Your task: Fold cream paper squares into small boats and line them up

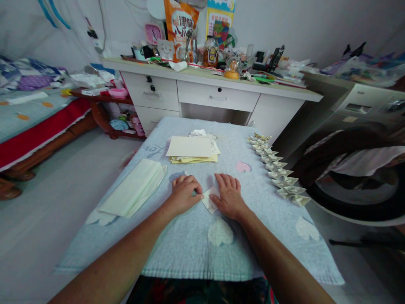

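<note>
A small folded paper square point(209, 202) lies cornerwise on the cloth, between my hands. My left hand point(186, 193) is closed, fingers curled, with thumb and index fingertip meeting at the square's left corner. Flat over the square's right side rests my right hand point(230, 195), its fingers stretched out and its thumb on the paper. Beyond my hands sits a stack of cream and yellow paper sheets point(190, 147). To the left is a folded pale-green paper bundle point(134, 188). Along the right side runs a row of pointed folded paper pieces point(278, 169).
A blue cloth with heart shapes point(177, 253) covers the table. Behind it stands a white desk point(218, 95) crowded with a jar point(211, 51), an orange bag point(180, 27) and a pink clock point(153, 33). A bed point(34, 114) is at left, a washing machine point(367, 105) at right.
</note>
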A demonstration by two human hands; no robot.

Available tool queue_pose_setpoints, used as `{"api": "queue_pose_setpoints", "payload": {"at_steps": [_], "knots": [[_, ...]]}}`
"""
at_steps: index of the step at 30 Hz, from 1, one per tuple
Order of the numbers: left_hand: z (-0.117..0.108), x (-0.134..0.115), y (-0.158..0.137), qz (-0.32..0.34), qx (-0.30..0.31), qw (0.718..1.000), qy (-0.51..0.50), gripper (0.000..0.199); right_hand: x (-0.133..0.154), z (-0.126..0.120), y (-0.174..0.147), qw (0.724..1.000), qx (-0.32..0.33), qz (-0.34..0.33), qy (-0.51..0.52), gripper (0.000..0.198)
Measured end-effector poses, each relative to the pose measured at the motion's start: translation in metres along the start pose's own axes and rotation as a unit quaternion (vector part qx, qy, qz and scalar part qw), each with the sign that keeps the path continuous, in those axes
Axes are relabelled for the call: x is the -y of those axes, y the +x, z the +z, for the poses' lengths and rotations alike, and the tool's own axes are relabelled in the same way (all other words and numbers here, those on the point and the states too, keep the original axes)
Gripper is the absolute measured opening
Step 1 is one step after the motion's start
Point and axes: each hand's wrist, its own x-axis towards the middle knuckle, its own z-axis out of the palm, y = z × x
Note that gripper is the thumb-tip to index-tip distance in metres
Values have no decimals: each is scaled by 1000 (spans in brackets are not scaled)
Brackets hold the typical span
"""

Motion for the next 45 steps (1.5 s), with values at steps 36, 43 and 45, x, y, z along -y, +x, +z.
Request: {"api": "queue_pose_setpoints", "payload": {"at_steps": [36,43,45], "knots": [[-3,-18,-4,55,-41,967,-246,21,-1,-10,-6,900,-21,-7,436,27],[-8,-17,-5,43,-32,960,-275,18,-4,-7,-7,883,-6,5,469,27],[-8,-17,-6,44,-30,958,-282,21,-4,-7,-7,879,-4,7,476,28]]}}
